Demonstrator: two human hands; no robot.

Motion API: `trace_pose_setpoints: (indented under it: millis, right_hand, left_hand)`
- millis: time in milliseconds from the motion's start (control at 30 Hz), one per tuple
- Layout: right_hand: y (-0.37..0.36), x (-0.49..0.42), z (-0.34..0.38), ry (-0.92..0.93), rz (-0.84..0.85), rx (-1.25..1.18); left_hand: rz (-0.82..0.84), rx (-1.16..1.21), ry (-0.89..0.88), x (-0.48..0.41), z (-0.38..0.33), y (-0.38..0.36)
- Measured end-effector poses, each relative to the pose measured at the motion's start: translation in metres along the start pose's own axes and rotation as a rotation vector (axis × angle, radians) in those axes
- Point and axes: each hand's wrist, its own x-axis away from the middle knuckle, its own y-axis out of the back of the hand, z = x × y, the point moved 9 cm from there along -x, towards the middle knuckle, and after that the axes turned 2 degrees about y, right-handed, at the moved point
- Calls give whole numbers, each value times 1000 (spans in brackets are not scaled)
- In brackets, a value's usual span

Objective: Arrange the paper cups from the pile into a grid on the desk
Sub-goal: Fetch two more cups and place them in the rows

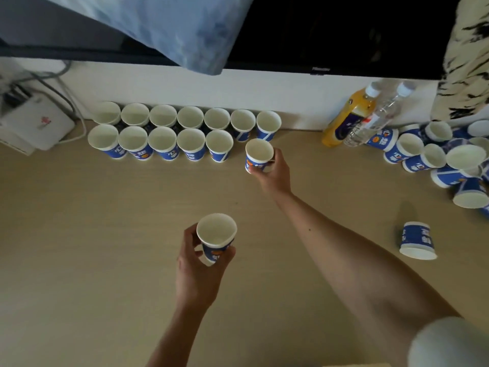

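A pale wooden desk point(79, 234) meets a white wall point(264, 94) under a dark screen point(344, 30), dimly lit.

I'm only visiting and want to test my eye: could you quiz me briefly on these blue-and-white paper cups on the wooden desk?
1. True or false: the left hand and the right hand each grip a blue-and-white paper cup.
2. How many upright cups form the back row by the white wall?
3. The loose pile of cups lies: A) left of the rows; B) right of the two plastic bottles; C) between the hands.
Key: 1 true; 2 seven; 3 B.
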Motion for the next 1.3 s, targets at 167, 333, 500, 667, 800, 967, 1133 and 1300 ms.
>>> trace_pose_setpoints:
  millis: [167, 333, 500, 667, 800, 967, 1133, 1300]
  right_hand:
    - [-18, -16, -5, 20, -7, 35]
    - [-29, -28, -12, 12, -9, 32]
    - [-34, -32, -8, 23, -9, 44]
    - [-38, -36, -9, 34, 2, 58]
    - [-42, -38, -8, 35, 18, 48]
    - [-33, -25, -13, 2, 23, 20]
    - [3, 31, -23, -169, -10, -174]
    - [7, 107, 2, -268, 486, -528]
  left_hand:
    - [10, 6, -3, -5, 5, 5]
    - [27, 16, 7, -9, 9, 9]
    - [30, 12, 10, -9, 11, 10]
    - [26, 8, 13, -3, 12, 10]
    - [40, 7, 8, -1, 15, 8]
    - [41, -4, -8, -1, 15, 7]
    - [41, 16, -23, -12, 4, -2]
    - [55, 42, -55, -29, -16, -30]
